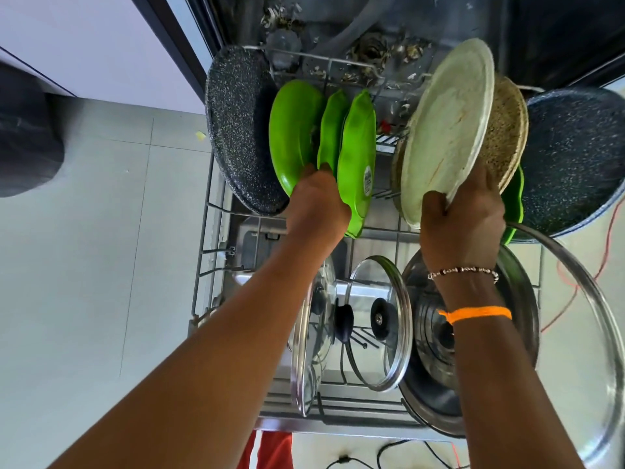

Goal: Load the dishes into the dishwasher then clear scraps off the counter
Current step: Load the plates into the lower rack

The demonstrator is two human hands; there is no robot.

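The loading step is judged underway: a cream plate point(446, 130) is gripped at its lower rim by the right hand point(463, 225) above the dishwasher rack point(206, 231), green plates point(356, 157) are steadied by curled left hand point(316, 204) fingers, and lowering into a free slot is called for next.

I see three green plates point(297, 130), glossy smooth plastic. Cream plate point(446, 130) at 2 o'clock: matt, scuffed surface, material unclear. Behind it a speckled tan plate point(505, 130), grainy look. Two dark pans point(236, 130) at 10 and 3 o'clock: speckled stone-look coating, matt. Lids point(382, 319) at 6 o'clock: clear glass, shiny metal rims. Rack point(209, 231): grey wire. Floor point(101, 231): smooth pale tile.
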